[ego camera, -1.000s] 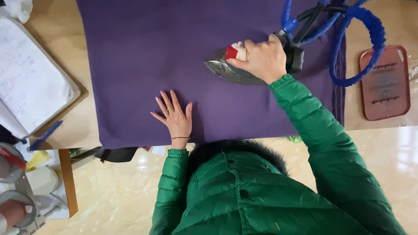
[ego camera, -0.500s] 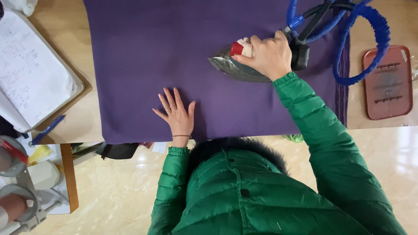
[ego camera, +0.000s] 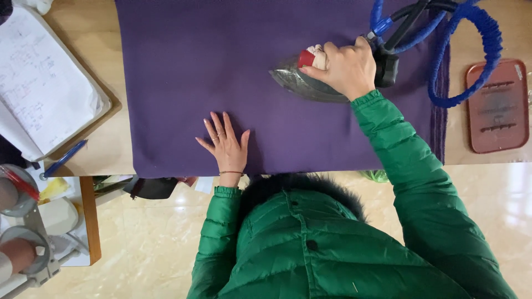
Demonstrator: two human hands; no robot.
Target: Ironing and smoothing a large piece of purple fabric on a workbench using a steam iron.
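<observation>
A purple cloth (ego camera: 221, 66) lies spread flat over the wooden table (ego camera: 119, 133). My right hand (ego camera: 346, 66) grips the handle of a steam iron (ego camera: 299, 83), whose metal sole rests on the cloth with its tip pointing left. A blue hose and black cable (ego camera: 460, 61) loop away from the iron's rear. My left hand (ego camera: 226, 145) lies flat on the cloth near its front edge, fingers spread, holding nothing. Both arms wear green padded sleeves.
A brown-red iron rest (ego camera: 496, 108) sits on the table at the right. At the left lie white sheets of paper (ego camera: 39, 88) on a board and a blue pen (ego camera: 65, 158). Spools on a stand (ego camera: 22, 221) are at lower left, above a glossy tiled floor.
The iron and my right hand have slid slightly right across the cloth. My left hand stays pressed flat in about the same spot.
</observation>
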